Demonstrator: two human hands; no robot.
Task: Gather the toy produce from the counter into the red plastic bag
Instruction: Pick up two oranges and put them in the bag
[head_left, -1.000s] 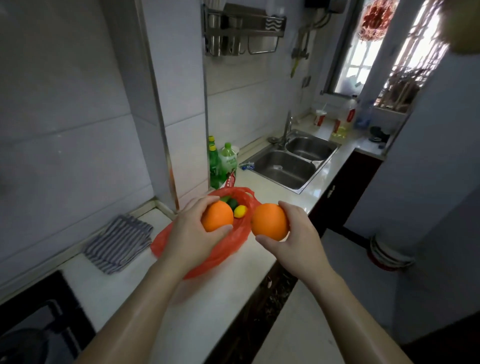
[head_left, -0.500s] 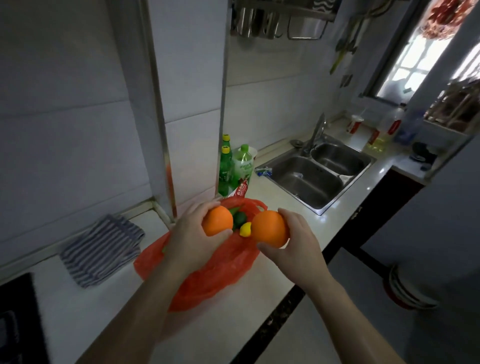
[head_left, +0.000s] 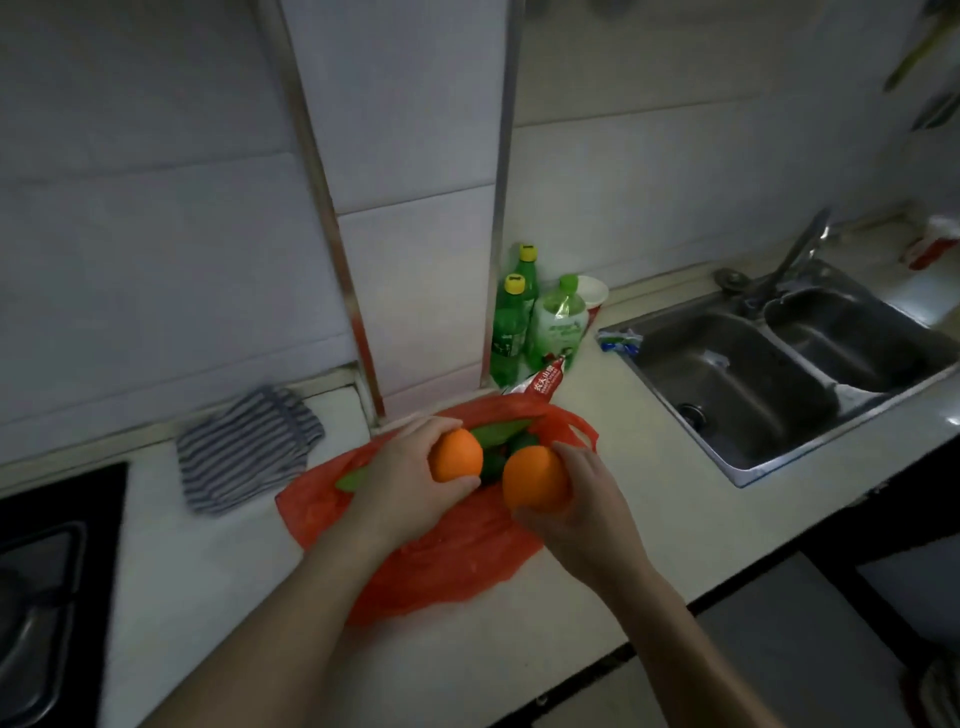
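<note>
A red plastic bag (head_left: 447, 556) lies on the white counter, its mouth open toward the wall. Green toy produce (head_left: 501, 441) shows inside the mouth. My left hand (head_left: 400, 483) grips a toy orange (head_left: 457, 454) over the bag's opening. My right hand (head_left: 576, 514) grips a second, larger toy orange (head_left: 535, 478) just right of the first, also over the mouth. The two oranges nearly touch.
A striped cloth (head_left: 244, 447) lies left of the bag. Green bottles (head_left: 519, 317) and a red wrapper (head_left: 543, 382) stand behind it against the wall. A double steel sink (head_left: 779, 374) is at the right, a black hob (head_left: 47, 571) at the left.
Both hands have lowered their oranges closer to the bag's mouth and to each other. The camera has tilted down toward the counter.
</note>
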